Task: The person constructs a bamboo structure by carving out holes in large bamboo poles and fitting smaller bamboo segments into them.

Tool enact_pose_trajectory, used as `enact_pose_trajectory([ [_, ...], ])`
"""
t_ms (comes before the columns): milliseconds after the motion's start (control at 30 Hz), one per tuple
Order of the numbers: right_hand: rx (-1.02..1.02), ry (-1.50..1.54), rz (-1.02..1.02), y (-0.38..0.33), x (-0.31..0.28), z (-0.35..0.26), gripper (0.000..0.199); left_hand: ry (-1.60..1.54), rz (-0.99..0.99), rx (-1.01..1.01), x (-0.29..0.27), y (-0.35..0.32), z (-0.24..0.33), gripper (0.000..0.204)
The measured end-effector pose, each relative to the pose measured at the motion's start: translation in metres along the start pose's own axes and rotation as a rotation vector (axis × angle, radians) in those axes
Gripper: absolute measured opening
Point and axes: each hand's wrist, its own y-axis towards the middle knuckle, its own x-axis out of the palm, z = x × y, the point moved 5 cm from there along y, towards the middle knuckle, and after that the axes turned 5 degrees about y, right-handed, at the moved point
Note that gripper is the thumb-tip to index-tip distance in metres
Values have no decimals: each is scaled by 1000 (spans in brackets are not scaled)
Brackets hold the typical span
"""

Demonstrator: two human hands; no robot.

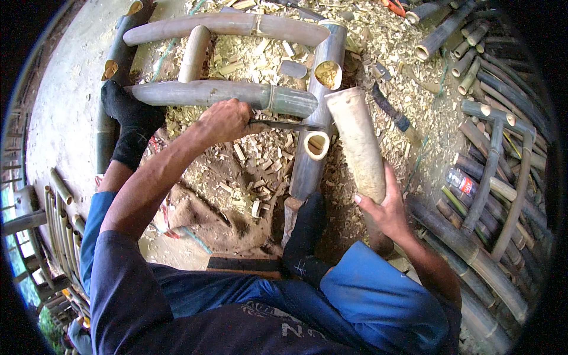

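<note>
Seemingly, trimming is in hand: left hand [228, 120] grips chisel [287, 125], right hand [390, 208] grips club [357, 148] (the hole's [316, 145] three o'clock), next move needing careful aim.

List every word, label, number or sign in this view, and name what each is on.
Dark shirt: pale lettering on the front, partly lost in folds; wording not copied.
Clear plastic bottle: red label with small print; wording not copied.
Black sock on the right foot: small pale mark, too unclear to read.
Wooden club in the right hand: no lettering visible.
</note>
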Motion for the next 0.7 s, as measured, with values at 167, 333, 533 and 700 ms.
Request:
enact_pose_trajectory([
  [167, 98, -309, -165, 7, -3, -9, 96, 18, -34, -5, 1, 0, 1, 67],
  [333, 116, -128, -108, 8, -1, -18, 97, -36, -91, 12, 1, 5, 0, 70],
  [533, 66, -363, -208, 16, -8, -18, 96, -77, -177, 8, 11, 12, -12, 72],
  [700, 38, -157, -157, 13, 3, -15, 95, -171, -306, 58, 12, 16, -10, 67],
])
